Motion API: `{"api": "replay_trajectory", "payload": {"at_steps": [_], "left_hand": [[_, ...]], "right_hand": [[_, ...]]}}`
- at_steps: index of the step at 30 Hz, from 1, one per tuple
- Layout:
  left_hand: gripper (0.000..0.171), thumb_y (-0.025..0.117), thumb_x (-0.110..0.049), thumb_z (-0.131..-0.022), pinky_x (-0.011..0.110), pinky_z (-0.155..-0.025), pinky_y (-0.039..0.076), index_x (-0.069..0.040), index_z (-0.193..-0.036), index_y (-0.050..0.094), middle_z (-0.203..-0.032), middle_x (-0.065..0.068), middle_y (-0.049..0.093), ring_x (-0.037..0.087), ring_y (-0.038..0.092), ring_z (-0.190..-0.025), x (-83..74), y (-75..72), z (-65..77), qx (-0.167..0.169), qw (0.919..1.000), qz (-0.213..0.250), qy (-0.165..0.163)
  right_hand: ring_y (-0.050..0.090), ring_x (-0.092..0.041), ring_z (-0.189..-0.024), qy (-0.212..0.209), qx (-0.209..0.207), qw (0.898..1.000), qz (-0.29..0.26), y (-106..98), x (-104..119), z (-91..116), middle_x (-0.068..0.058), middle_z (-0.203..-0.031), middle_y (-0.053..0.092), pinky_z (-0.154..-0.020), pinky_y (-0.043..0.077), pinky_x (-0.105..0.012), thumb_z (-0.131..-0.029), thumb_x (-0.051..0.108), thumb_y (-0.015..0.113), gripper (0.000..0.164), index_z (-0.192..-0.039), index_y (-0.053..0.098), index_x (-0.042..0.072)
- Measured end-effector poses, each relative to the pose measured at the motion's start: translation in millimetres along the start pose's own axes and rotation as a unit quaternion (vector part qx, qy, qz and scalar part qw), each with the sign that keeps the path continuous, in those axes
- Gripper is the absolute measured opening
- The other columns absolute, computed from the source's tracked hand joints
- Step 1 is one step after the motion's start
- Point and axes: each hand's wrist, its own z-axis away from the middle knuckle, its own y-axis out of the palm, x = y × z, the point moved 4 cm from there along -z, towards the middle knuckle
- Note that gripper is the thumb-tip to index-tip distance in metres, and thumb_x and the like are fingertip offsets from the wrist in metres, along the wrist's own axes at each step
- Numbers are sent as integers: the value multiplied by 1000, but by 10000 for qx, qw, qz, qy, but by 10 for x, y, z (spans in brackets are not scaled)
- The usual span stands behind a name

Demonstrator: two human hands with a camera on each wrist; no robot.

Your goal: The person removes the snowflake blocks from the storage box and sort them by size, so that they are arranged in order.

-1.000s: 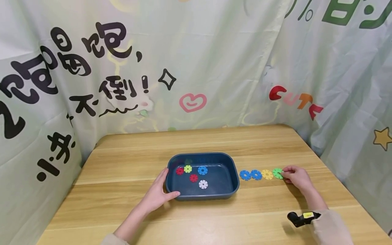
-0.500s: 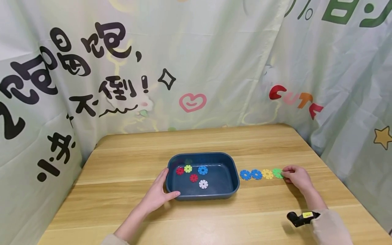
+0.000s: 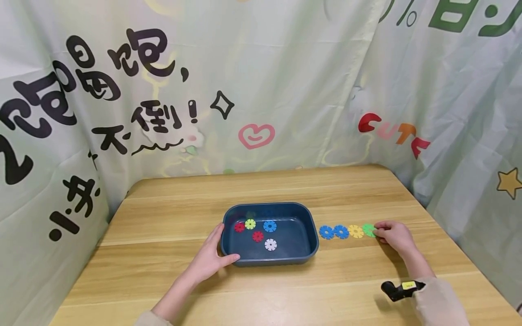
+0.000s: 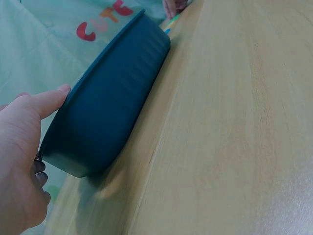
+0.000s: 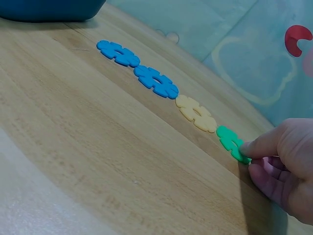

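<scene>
My left hand (image 3: 209,259) holds the left end of a dark blue rectangular plastic basin (image 3: 277,261), its thumb at the front rim and its fingers along the left side. In the basin lie several notched snowflake discs: two red, one yellow-green, one blue (image 3: 270,226) and one white. Right of the basin, a blue disc (image 5: 117,53), a second blue disc (image 5: 155,81), a yellow disc (image 5: 188,104) and a green disc (image 5: 227,135) lie in a row on the table. The thumb and fingers of my right hand (image 3: 394,235) pinch the green disc's right edge.
The wooden table (image 3: 285,299) ends at a printed curtain (image 3: 285,90) behind and at both sides. A black device with a yellow label (image 3: 401,290) sits at the right sleeve cuff.
</scene>
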Motion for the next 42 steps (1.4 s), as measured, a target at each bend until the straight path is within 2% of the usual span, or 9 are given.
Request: {"api": "replay_trajectory", "payload": {"at_steps": [7, 11, 15, 19, 22, 28, 33, 36, 42], "left_hand": [[98, 78, -38, -73, 58, -102, 26, 0, -145, 24, -150, 18, 21, 38, 23, -135, 3, -1, -4, -8, 10000, -9, 1], [98, 78, -38, -73, 58, -102, 27, 0, -146, 24, -150, 18, 21, 38, 23, -135, 3, 0, -4, -6, 10000, -26, 8], [98, 78, -38, -73, 57, -102, 26, -1, -146, 23, -150, 18, 21, 38, 23, -135, 7, 1, -5, -9, 10000, -14, 5], [98, 78, -38, -73, 57, -102, 26, -1, -146, 24, -150, 18, 21, 38, 24, -135, 10, -2, -9, -28, 10000, -19, 12], [98, 78, -38, -73, 57, -102, 27, 0, -145, 24, -150, 18, 22, 38, 24, -134, 11, -5, -11, -37, 10000, -32, 12], [98, 78, -38, -73, 57, -102, 27, 0, -145, 24, -150, 19, 22, 38, 24, -134, 17, -2, -6, -33, 10000, -54, 0], [98, 78, -38, -73, 57, -102, 27, 0, -145, 24, -150, 18, 21, 38, 24, -135, 11, -2, -1, -24, 10000, -57, -11], [98, 78, -37, -73, 57, -103, 26, 0, -145, 24, -150, 18, 21, 38, 23, -135, 5, -5, -1, -25, 10000, -20, 0], [98, 78, -37, -72, 57, -103, 26, 0, -145, 24, -150, 18, 21, 38, 23, -135, 6, -4, -6, -28, 10000, -20, 37]], "right_hand": [[53, -1, -64, -29, -66, 10000, -67, 3, -20, -6, -16, -86, 63, -57, 50, -20, -87, 4, 59, 30, -103, 54, -21], [54, 0, -65, 55, -181, 9990, -404, -9, -60, 1, -15, -90, 63, -58, 51, -20, -88, 6, 56, 33, -107, 53, -21], [57, 1, -66, 120, -179, 9945, -1022, -31, -77, 3, -4, -87, 63, -61, 52, -20, -89, 7, 56, 40, -113, 47, -24], [58, 2, -68, 257, -12, 9853, -1692, -54, -47, 9, 11, -80, 60, -63, 53, -20, -91, 8, 56, 48, -120, 39, -26], [58, 2, -71, 290, 88, 9815, -1889, -66, -4, 18, 14, -79, 60, -65, 53, -19, -92, 10, 55, 51, -122, 36, -26], [59, 1, -73, 198, 83, 9854, -1690, -102, 143, 24, 11, -82, 63, -66, 52, -20, -93, 15, 55, 51, -123, 39, -23], [59, 0, -76, -28, 158, 9874, -1572, -128, 361, 16, 13, -85, 61, -68, 52, -22, -93, 22, 57, 53, -122, 43, -19], [60, -2, -79, -248, 273, 9840, -1741, -125, 489, -8, 13, -87, 60, -70, 52, -21, -92, 25, 59, 52, -120, 46, -17], [60, -7, -82, -538, 402, 9743, -2150, -90, 709, -36, 9, -88, 62, -70, 51, -19, -91, 25, 60, 34, -111, 57, -2]]}}
